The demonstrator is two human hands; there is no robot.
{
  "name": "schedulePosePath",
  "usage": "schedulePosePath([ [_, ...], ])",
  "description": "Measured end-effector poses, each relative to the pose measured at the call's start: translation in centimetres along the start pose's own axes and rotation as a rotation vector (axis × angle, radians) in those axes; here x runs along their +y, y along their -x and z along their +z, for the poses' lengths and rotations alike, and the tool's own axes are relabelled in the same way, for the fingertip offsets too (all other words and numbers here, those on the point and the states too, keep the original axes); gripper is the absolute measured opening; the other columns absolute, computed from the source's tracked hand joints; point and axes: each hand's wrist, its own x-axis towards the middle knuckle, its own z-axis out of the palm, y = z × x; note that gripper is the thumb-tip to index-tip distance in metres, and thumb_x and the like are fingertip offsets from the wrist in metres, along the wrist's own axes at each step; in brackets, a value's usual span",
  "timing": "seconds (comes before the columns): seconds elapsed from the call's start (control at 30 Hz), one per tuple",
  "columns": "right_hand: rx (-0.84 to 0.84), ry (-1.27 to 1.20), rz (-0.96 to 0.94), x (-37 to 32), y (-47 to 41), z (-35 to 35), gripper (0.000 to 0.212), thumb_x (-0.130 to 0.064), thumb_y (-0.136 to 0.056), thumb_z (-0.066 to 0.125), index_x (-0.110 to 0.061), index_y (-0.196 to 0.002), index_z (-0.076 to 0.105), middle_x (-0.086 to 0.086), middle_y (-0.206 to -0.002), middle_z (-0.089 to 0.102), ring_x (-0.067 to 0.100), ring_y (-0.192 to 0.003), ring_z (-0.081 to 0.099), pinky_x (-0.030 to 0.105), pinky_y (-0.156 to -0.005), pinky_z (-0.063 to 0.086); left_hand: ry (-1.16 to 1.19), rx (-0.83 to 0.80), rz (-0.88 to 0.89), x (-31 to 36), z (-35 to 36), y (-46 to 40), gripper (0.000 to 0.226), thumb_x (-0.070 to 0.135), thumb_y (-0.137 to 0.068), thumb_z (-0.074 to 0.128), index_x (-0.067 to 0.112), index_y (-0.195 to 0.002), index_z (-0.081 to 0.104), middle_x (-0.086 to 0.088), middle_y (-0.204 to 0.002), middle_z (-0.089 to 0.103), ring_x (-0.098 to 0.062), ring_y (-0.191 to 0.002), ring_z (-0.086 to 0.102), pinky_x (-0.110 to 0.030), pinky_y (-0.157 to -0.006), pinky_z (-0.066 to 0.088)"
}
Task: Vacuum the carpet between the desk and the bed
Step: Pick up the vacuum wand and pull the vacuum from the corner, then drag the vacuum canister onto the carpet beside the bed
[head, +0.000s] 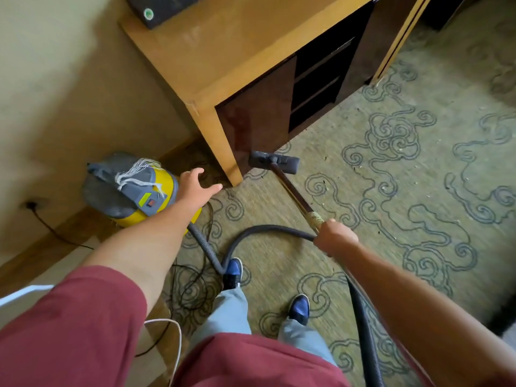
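Patterned carpet (349, 169) carries the nozzle (275, 162) against the desk (212, 65) foot, the stiff, light wand (293, 191) clamped in the right hand (336, 237) at its taped end (best hold), left hand (195, 187) fingers (215, 187) spread, empty, near the canister (128, 188).

A furnished room, hotel-like — patterned wall-to-wall carpet (391, 191), wooden desk (223, 57), papered wall (69, 93).

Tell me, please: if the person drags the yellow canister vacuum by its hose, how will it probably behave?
The yellow canister vacuum looks squat and wide, so it would probably slide or roll rather than tip. The ribbed hose already curves loosely over the carpet, so it must straighten before it pulls. The power cord lies coiled nearby and might snag.
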Motion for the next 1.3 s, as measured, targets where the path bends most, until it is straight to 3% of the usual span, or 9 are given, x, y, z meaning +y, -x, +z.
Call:
schedulePosePath([
  [0.13, -0.036, -0.013, 0.052, -4.1, -1.9, 0.3, 0.021, -0.023, -0.087, 0.066, -0.011, -0.103, 0.06, 0.001, -0.08, 0.067, 0.016, -0.061, 0.069, 0.026, -0.048, 0.052, -0.057, 0.007, -0.073, -5.1, -2.8, -4.0, 0.075, 0.047, -0.085, 0.077, 0.02, -0.147, 0.047, -0.009, -0.15, 0.039, -0.03, -0.136, 0.049, -0.042, -0.11, 0.043],
  [0.33, -0.032, 0.052, 0.153, -7.8, -5.7, 1.1, 0.035, -0.023, -0.085, 0.068, -0.008, -0.116, 0.061, 0.007, -0.096, 0.069, 0.026, -0.084, 0.071, 0.038, -0.079, 0.061, -0.146, 0.07, -0.213, -13.4, -6.7, -9.1, 0.069, 0.045, -0.085, 0.077, 0.012, -0.14, 0.054, -0.018, -0.144, 0.049, -0.035, -0.134, 0.049, -0.043, -0.11, 0.042],
  [0.53, 0.016, 0.128, 0.206, -12.2, -10.4, 2.9, 0.033, -0.024, -0.089, 0.069, -0.009, -0.119, 0.065, 0.008, -0.097, 0.067, 0.028, -0.093, 0.068, 0.035, -0.077, 0.053, -0.183, 0.103, -0.551, -19.2, -8.5, -14.0, 0.077, 0.05, -0.09, 0.066, 0.008, -0.149, 0.041, -0.022, -0.15, 0.042, -0.043, -0.137, 0.045, -0.048, -0.113, 0.04],
  [0.63, 0.048, 0.162, 0.221, -13.6, -12.0, 4.7, 0.025, -0.021, -0.09, 0.067, -0.01, -0.112, 0.066, 0.007, -0.086, 0.062, 0.029, -0.084, 0.066, 0.033, -0.068, 0.051, -0.186, 0.159, -0.609, -21.9, -8.4, -17.1, 0.073, 0.05, -0.09, 0.065, 0.007, -0.145, 0.044, -0.023, -0.148, 0.045, -0.043, -0.135, 0.047, -0.05, -0.111, 0.042],
  [0.8, 0.104, 0.132, 0.273, -14.9, -14.5, 8.6, 0.02, -0.014, -0.095, 0.054, -0.006, -0.112, 0.057, 0.015, -0.099, 0.07, 0.034, -0.093, 0.069, 0.035, -0.072, 0.05, -0.203, 0.184, -0.671, -27.1, -7.1, -21.9, 0.073, 0.055, -0.093, 0.057, -0.003, -0.139, 0.051, -0.026, -0.142, 0.054, -0.043, -0.134, 0.052, -0.048, -0.111, 0.041],
  [1.0, 0.051, 0.176, 0.301, -17.5, -16.6, 10.7, 0.02, -0.014, -0.096, 0.053, -0.007, -0.114, 0.055, 0.016, -0.104, 0.07, 0.033, -0.098, 0.068, 0.035, -0.071, 0.047, 0.155, 0.22, -0.776, -29.5, -6.0, -25.8, 0.074, 0.054, -0.091, 0.063, -0.006, -0.134, 0.059, -0.027, -0.137, 0.06, -0.045, -0.124, 0.06, -0.048, -0.103, 0.049],
  [1.13, 0.02, 0.194, 0.322, -17.5, -17.2, 10.7, 0.025, -0.015, -0.091, 0.059, -0.008, -0.114, 0.054, 0.01, -0.093, 0.066, 0.029, -0.084, 0.064, 0.033, -0.066, 0.044, 0.536, 0.274, -0.824, -29.9, -7.8, -28.9, 0.068, 0.045, -0.091, 0.067, 0.002, -0.142, 0.054, -0.016, -0.143, 0.058, -0.033, -0.126, 0.061, -0.043, -0.105, 0.051],
  [1.23, -0.012, 0.217, 0.321, -17.1, -17.5, 10.6, 0.026, -0.015, -0.09, 0.06, -0.01, -0.115, 0.056, 0.008, -0.094, 0.066, 0.027, -0.086, 0.066, 0.032, -0.064, 0.047, 1.086, 0.333, -0.74, -31.0, -8.3, -30.6, 0.026, 0.036, -0.099, 0.056, 0.014, -0.109, 0.065, -0.005, -0.111, 0.069, -0.019, -0.087, 0.07, -0.026, -0.071, 0.062],
  [1.3, -0.013, 0.222, 0.329, -16.6, -17.4, 10.7, 0.026, -0.014, -0.09, 0.06, -0.012, -0.116, 0.056, 0.004, -0.087, 0.063, 0.024, -0.08, 0.063, 0.031, -0.059, 0.044, 1.252, 0.32, -0.729, -31.7, -8.1, -30.7, 0.025, 0.036, -0.103, 0.048, 0.019, -0.093, 0.063, 0.001, -0.091, 0.071, -0.01, -0.06, 0.068, -0.02, -0.06, 0.059],
])
